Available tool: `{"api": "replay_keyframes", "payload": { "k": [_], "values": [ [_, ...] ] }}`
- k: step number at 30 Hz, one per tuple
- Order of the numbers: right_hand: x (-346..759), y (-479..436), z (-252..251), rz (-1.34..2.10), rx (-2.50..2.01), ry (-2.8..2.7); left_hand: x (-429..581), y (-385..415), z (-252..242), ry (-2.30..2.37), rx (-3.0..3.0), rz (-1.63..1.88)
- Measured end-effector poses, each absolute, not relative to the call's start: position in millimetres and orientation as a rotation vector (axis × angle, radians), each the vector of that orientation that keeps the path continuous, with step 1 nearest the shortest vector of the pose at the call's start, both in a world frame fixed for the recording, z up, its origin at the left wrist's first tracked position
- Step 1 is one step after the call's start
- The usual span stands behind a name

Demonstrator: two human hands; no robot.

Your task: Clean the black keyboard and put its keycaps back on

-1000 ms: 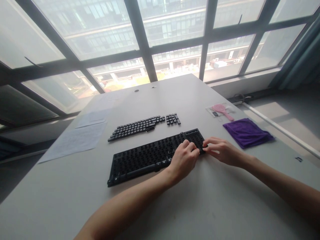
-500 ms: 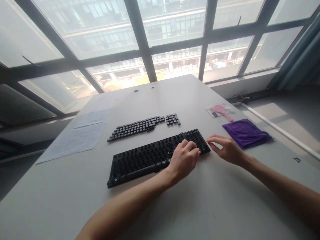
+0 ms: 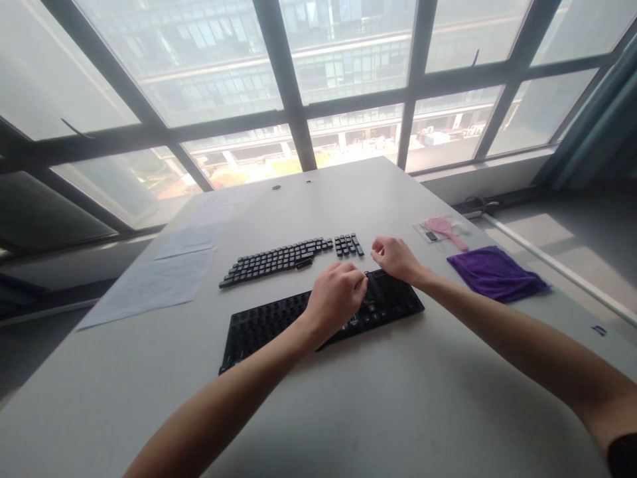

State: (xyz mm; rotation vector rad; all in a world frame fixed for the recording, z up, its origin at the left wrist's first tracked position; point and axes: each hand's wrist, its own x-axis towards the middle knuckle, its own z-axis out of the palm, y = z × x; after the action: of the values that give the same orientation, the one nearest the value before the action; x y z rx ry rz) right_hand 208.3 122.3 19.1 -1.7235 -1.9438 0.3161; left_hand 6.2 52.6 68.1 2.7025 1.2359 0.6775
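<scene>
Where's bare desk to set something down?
Free: white tabletop beyond the loose black keycaps, between white paper sheets and pink round-headed handled object; also nearside, between the forearms.
Crowded: the strip from keycaps to long black keyboard; left hand over the keyboard, right hand by its far edge.

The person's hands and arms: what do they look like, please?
The left hand and right hand wear no visible gloves, watch or bracelet. The left forearm and right forearm are bare. On the right, a black sleeve edge shows; no left sleeve is visible.
</scene>
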Motion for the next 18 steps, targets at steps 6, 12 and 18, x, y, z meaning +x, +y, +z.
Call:
{"api": "replay_keyframes", "payload": {
  "k": [6, 12, 18],
  "values": [
    [177.4, 164.0, 5.7, 0.303, -1.857, -1.995, -25.5, 58.3, 68.5, 1.350, 2.609, 0.695],
    [171.8, 172.8, 3.6, 0.290, -1.908, -2.007, -30.7, 50.1, 56.3, 1.303, 2.546, 0.680],
    [198.9, 142.6, 25.4, 0.213, -1.884, -1.926, -28.7, 45.9, 54.6, 1.232, 2.531, 0.693]
  ]
}}
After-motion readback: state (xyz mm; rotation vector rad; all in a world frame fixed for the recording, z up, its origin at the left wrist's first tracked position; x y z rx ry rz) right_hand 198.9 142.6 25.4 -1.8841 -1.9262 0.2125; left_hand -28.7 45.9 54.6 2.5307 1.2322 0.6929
